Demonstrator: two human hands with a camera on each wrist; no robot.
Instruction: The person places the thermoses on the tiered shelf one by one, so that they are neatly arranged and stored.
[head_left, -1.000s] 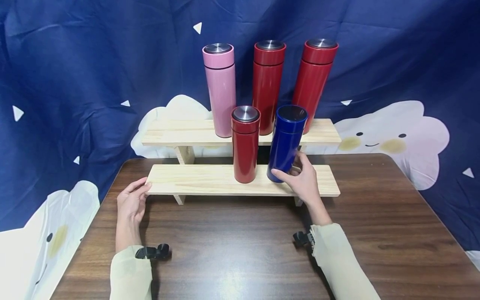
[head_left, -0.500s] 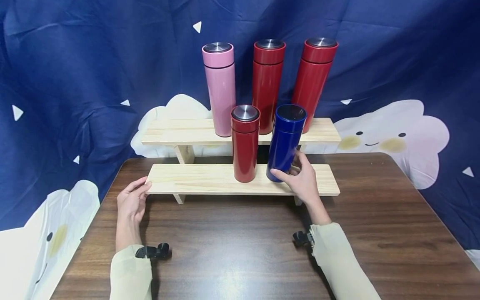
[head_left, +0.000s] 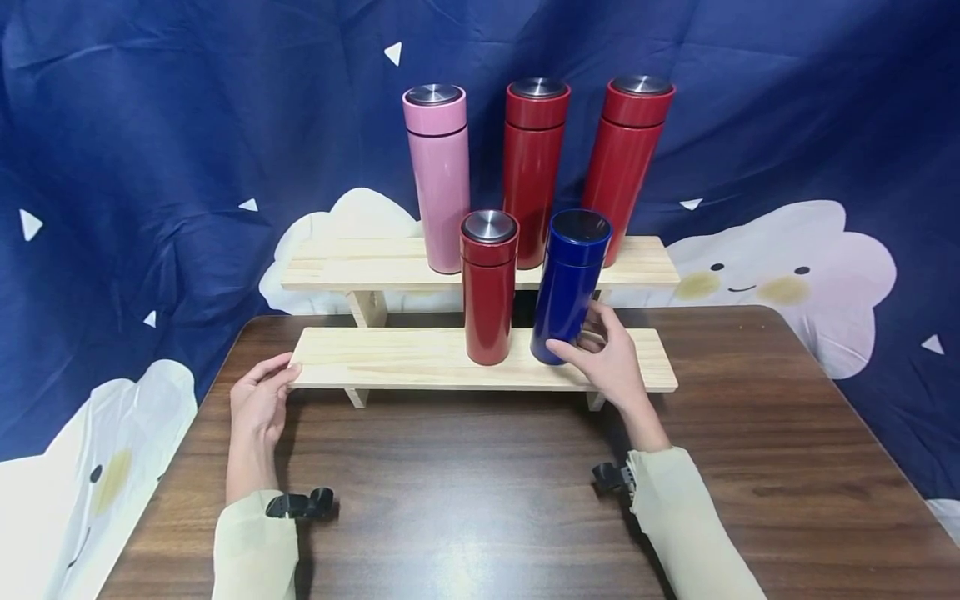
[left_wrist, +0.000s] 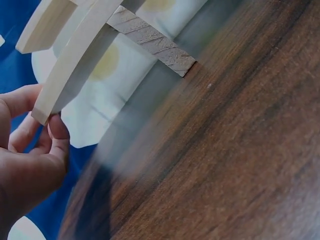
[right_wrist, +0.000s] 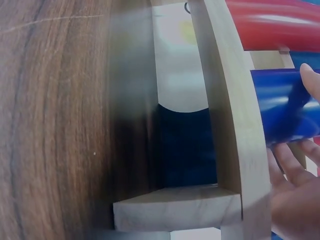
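A blue thermos (head_left: 564,304) stands upright on the lower wooden shelf (head_left: 375,360), right of a shorter red thermos (head_left: 489,312). My right hand (head_left: 607,358) holds the blue thermos low down, thumb across its front and fingers curled by its right side. In the right wrist view, the thumb lies over the blue thermos (right_wrist: 282,107) and several fingers sit at its edge. My left hand (head_left: 258,400) pinches the left end of the lower shelf; the left wrist view shows thumb and fingers at the board's corner (left_wrist: 47,102).
Behind, on the upper shelf (head_left: 360,262), stand a pink thermos (head_left: 441,187) and two tall red thermoses, one in the middle (head_left: 532,179) and one at right (head_left: 628,167). Brown table (head_left: 450,483) lies in front; a blue cloud-print curtain (head_left: 187,125) hangs behind.
My right hand has shifted slightly to the right, its thumb sliding a little across the front of the blue thermos. The thermoses and my left hand keep their places on the shelves.
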